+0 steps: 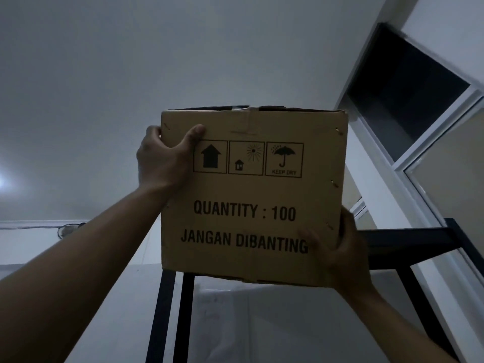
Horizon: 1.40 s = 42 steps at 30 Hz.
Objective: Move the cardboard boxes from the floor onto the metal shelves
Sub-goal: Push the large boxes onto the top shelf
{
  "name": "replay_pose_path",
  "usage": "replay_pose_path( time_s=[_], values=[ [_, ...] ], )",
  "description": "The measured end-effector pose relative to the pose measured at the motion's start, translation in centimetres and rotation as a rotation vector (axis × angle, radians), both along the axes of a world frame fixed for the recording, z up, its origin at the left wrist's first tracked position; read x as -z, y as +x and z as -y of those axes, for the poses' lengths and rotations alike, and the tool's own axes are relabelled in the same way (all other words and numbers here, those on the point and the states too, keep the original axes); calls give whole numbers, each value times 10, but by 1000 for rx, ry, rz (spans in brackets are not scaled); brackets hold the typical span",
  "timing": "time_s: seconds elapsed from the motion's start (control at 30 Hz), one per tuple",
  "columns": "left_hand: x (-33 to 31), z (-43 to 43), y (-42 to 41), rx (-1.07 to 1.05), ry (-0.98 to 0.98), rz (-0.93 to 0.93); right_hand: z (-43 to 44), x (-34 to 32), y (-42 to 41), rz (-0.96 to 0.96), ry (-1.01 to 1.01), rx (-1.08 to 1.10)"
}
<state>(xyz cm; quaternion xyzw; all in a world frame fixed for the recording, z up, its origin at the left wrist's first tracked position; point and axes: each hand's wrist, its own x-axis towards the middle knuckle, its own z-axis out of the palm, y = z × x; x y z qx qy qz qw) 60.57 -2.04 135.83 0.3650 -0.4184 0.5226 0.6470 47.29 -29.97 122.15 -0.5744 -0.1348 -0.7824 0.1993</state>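
Brown printed cardboard box (251,195) is up by the dark metal shelf (408,238). Our left hand (162,158) grips its upper edge, our right hand (340,255) its lower corner.

On my feed I see both forearms (91,258) bare right to the frame's edge; left hand (163,159) and right hand (340,258) bare too.
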Motion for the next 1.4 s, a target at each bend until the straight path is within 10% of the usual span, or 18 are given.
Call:
replay_pose_path(
  time_s=[0.43, 1.4],
  values=[
    [-13, 64, 40, -226, 5, -45, 39, -61, 43, 59, 275, 99],
    [20, 94, 114, -220, 205, -167, 88, -110, 74, -229, 21, 191]
  ],
)
